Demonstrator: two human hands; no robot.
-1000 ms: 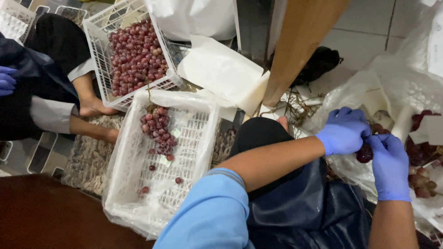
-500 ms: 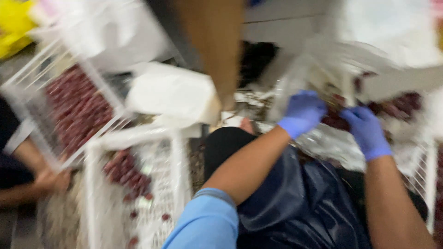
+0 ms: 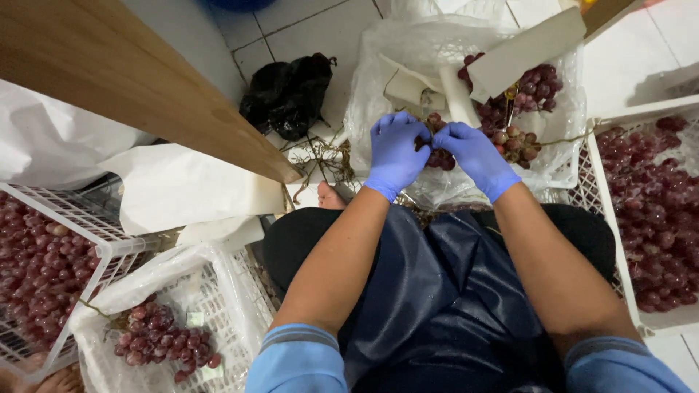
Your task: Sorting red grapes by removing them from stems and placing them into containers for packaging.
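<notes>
White floor tiles (image 3: pixel 306 29) run across the top of the view, with a slanting wooden board (image 3: pixel 131 80) at ten o'clock. A crumpled black bag (image 3: pixel 290 93) lies at eleven o'clock. At one o'clock, a clear plastic liner (image 3: pixel 408 65) holds red grapes (image 3: pixel 535 91) and white paper sheets (image 3: pixel 524 51). Both hands wear blue gloves: the left hand (image 3: pixel 395 154) and the right hand (image 3: pixel 473 156) meet just above centre, each grip closed on a small grape cluster (image 3: pixel 437 156) between them, over the liner's near edge. A white lattice crate (image 3: pixel 608 211) at three o'clock is full of loose grapes (image 3: pixel 655 211). At eight o'clock another white crate (image 3: pixel 95 240) holds more grapes (image 3: pixel 36 269); at seven o'clock a plastic-lined crate (image 3: pixel 218 291) holds one bunch (image 3: pixel 160 338). A glossy dark apron (image 3: pixel 437 306) covers the lap.
</notes>
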